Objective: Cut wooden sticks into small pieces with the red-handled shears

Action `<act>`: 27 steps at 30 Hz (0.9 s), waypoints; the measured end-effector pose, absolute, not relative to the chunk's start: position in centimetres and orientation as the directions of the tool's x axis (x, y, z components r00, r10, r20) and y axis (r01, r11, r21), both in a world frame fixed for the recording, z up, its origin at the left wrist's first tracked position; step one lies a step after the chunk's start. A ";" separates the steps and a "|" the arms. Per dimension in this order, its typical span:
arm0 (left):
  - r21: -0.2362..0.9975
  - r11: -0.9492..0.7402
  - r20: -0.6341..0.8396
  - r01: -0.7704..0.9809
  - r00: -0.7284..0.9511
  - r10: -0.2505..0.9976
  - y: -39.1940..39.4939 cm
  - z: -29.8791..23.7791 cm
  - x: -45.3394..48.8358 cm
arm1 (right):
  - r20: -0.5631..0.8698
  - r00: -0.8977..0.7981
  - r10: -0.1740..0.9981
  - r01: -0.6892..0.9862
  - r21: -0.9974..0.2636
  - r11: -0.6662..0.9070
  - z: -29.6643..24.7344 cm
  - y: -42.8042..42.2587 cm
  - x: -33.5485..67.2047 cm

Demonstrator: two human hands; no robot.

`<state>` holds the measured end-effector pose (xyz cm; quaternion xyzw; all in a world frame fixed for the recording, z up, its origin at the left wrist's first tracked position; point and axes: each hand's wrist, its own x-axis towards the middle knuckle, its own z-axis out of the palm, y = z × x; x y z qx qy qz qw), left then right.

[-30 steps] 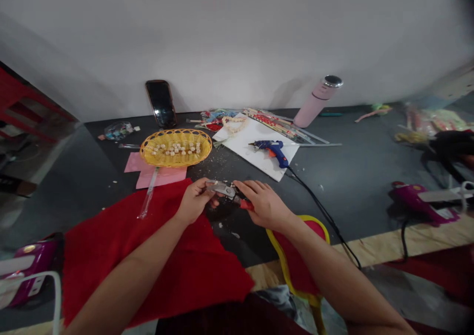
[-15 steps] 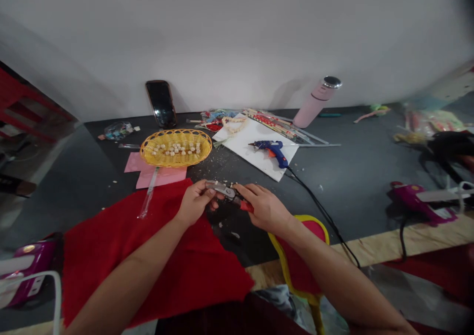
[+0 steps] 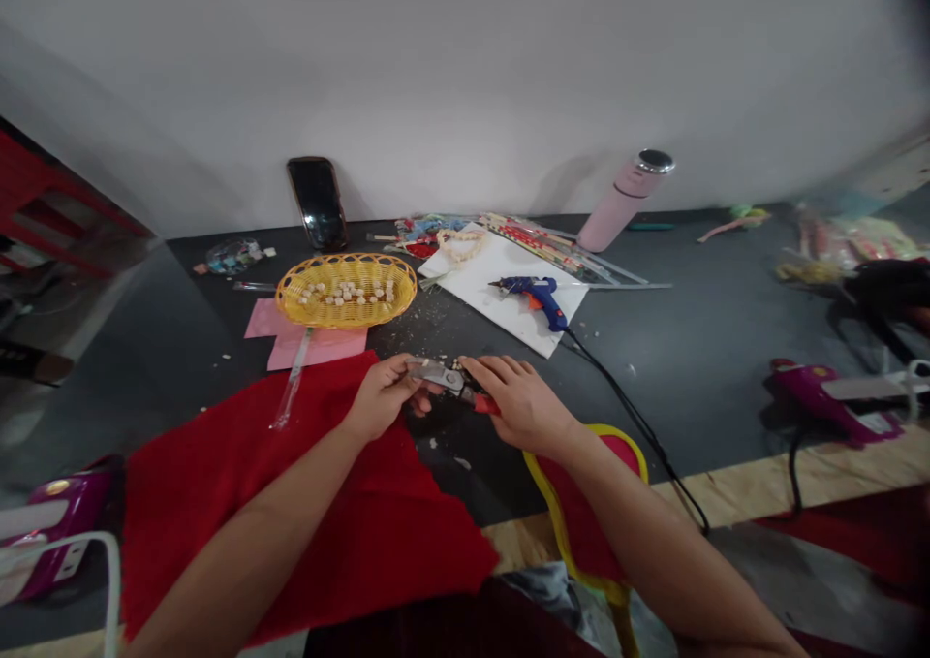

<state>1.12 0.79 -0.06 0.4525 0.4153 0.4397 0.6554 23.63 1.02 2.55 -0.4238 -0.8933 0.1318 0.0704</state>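
Note:
My right hand is wrapped round the red handle of pruning shears, whose silver blades point left above the dark table. My left hand is closed near the blade end, thumb and fingers pinched together. Whatever lies in that pinch is too small and too covered to name. Beyond the hands, a yellow woven basket holds several small pale pieces. Crumbs and pale chips lie scattered on the table around the blades. Under my left forearm spreads a red cloth.
A blue glue gun rests on a white board, its cord trailing to the front edge. A pink flask and a phone stand by the wall. Purple devices sit at both sides. Pink paper lies under the basket.
The fingers of my right hand have straightened slightly on the shears' handle. Otherwise both hands and the shears stay in nearly the same place.

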 end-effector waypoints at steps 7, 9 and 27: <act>0.940 0.254 -0.161 -0.227 0.362 0.918 1.0 -0.8 0.7 | 0.014 -0.651 0.759 0.719 -0.310 0.623 2.7 1.2 23.9; 0.941 0.256 -0.168 -0.221 0.352 0.921 1.0 -0.9 0.7 | 0.014 -0.648 0.761 0.720 -0.316 0.618 2.7 1.2 23.9; 0.955 0.193 -0.152 -0.225 0.186 0.971 0.9 -0.6 1.4 | 0.055 -0.573 0.818 0.768 -0.314 0.559 2.1 0.6 22.9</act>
